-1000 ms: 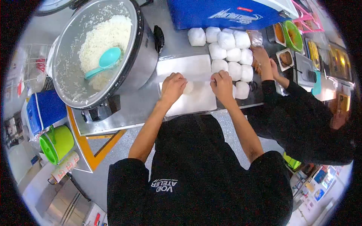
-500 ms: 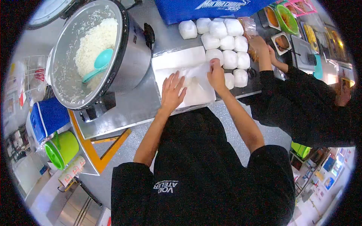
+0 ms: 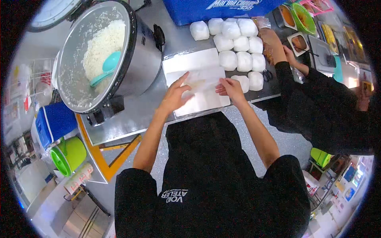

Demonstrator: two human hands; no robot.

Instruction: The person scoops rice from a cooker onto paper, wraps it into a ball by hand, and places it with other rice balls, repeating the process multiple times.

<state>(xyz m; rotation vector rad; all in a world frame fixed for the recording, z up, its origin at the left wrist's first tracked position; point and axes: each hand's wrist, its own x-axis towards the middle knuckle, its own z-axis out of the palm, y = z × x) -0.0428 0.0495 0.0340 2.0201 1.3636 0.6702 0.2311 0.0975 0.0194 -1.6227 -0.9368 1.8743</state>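
A white sheet of wrapping paper point(image 3: 200, 102) lies on the metal table in front of me, with a faint yellowish patch near its middle. My left hand point(image 3: 175, 96) is over the sheet's left side, thumb and fingers spread. At the right edge, my right hand point(image 3: 233, 90) has loosely curled fingers close to the paper, and I see nothing gripped in them. Beside that hand, several white wrapped packets point(image 3: 228, 60) stand grouped in rows. Left of the sheet is a large cooker point(image 3: 141, 59) of white rice point(image 3: 104, 45), with a turquoise scoop point(image 3: 111, 62) resting in it.
A blue cooler box point(image 3: 190, 12) stands behind the packets. To the right, a co-worker's hands point(image 3: 272, 41) work near a clear plastic bag. Scissors point(image 3: 268, 75), a sauce tray point(image 3: 297, 43) and a green bowl point(image 3: 303, 20) are there too. The table's front edge point(image 3: 152, 127) is close to my body.
My right hand has moved down along the sheet's right edge and let go of the paper, which now lies flatter. My left hand has lifted slightly and its fingers have spread.
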